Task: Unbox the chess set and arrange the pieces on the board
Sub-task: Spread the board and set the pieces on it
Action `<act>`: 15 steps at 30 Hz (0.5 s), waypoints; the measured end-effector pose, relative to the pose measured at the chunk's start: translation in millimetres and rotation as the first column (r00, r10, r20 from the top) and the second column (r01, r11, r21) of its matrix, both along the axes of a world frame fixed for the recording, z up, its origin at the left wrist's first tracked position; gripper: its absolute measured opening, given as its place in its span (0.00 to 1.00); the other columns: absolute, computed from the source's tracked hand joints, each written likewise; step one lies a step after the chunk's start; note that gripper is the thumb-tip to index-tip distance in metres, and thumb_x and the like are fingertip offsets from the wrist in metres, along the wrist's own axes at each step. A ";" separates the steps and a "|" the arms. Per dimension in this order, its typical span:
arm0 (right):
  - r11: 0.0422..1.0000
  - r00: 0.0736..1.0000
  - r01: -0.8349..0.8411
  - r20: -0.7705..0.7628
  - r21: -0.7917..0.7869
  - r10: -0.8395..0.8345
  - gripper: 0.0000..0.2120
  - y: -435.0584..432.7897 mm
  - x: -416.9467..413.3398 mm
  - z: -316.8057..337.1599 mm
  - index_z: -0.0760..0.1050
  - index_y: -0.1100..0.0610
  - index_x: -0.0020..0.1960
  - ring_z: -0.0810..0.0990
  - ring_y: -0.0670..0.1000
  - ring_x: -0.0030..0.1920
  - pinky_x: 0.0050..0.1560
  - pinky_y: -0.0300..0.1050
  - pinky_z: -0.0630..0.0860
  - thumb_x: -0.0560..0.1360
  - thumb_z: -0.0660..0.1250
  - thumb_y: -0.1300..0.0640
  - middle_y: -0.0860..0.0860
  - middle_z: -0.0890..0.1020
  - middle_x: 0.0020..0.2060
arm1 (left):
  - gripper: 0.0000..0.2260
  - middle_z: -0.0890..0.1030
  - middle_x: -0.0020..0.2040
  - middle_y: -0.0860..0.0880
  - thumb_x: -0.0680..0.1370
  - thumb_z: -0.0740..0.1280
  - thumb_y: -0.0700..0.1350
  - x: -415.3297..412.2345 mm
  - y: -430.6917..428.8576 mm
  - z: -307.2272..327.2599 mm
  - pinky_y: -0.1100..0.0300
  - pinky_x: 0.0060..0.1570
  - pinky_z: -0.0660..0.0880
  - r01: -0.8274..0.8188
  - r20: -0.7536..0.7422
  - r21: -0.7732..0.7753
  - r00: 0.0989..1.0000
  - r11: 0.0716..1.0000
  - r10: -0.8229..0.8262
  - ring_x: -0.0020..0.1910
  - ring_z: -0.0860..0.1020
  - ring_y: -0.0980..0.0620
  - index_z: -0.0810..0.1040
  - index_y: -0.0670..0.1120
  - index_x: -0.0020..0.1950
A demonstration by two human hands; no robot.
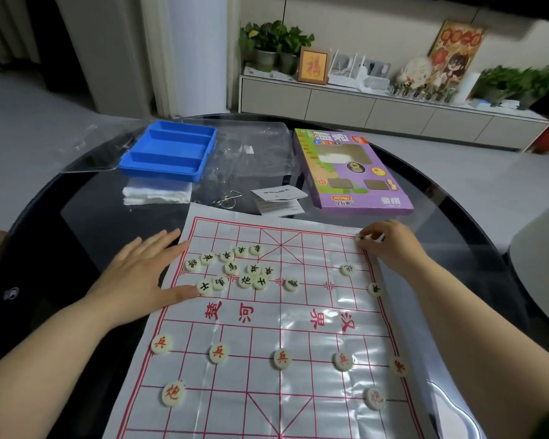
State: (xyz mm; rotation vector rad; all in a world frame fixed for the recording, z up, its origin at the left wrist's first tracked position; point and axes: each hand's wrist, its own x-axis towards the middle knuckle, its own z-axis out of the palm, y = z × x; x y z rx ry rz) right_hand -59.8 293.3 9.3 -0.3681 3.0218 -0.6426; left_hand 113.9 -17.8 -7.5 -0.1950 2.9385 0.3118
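A white plastic sheet board (298,312) with red grid lines lies on the dark glass table. Several cream round pieces with black characters (244,270) sit clustered on its far left half. Red-character pieces (281,359) stand in a row nearer me. My left hand (137,277) lies flat with fingers spread on the board's left edge, its thumb touching a black-character piece (205,287). My right hand (390,242) pinches a cream piece (358,238) at the board's far right corner.
A purple chess box (349,172) lies beyond the board on the right. A blue plastic tray (171,150) sits far left on folded white plastic. Clear bags, a metal clip (227,198) and paper leaflets (279,198) lie between them. The round table's edge curves on both sides.
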 end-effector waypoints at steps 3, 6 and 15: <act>1.000 1.000 0.009 0.003 -0.017 -0.009 0.12 0.6 -1.1 -1.6 0.78 0.60 0.54 0.68 0.50 0.45 0.33 0.38 0.62 0.72 0.68 0.57 0.53 0.72 0.44 | 0.62 0.41 0.74 0.57 0.42 0.27 0.80 0.2 1.0 0.2 0.58 0.70 0.38 -0.011 0.001 0.003 1.000 1.000 0.011 0.69 0.38 0.63 0.43 0.56 0.73; 1.000 1.000 0.001 0.014 -0.017 0.000 0.13 0.6 -1.2 -2.4 0.77 0.60 0.56 0.70 0.52 0.46 0.35 0.39 0.63 0.73 0.68 0.57 0.53 0.72 0.45 | 0.62 0.42 0.75 0.56 0.42 0.28 0.80 -0.1 1.6 1.0 0.57 0.71 0.38 -0.014 0.003 0.011 1.000 1.000 0.014 0.73 0.40 0.58 0.43 0.55 0.73; 0.994 0.989 -0.097 -0.119 -0.059 0.089 0.16 -17.4 9.9 10.8 0.76 0.61 0.58 0.73 0.57 0.52 0.50 0.44 0.67 0.72 0.68 0.57 0.58 0.79 0.52 | 0.62 0.41 0.75 0.56 0.42 0.30 0.80 -3.5 1.1 -0.8 0.56 0.71 0.37 -0.017 0.014 0.001 1.000 1.000 0.017 0.73 0.39 0.57 0.41 0.55 0.73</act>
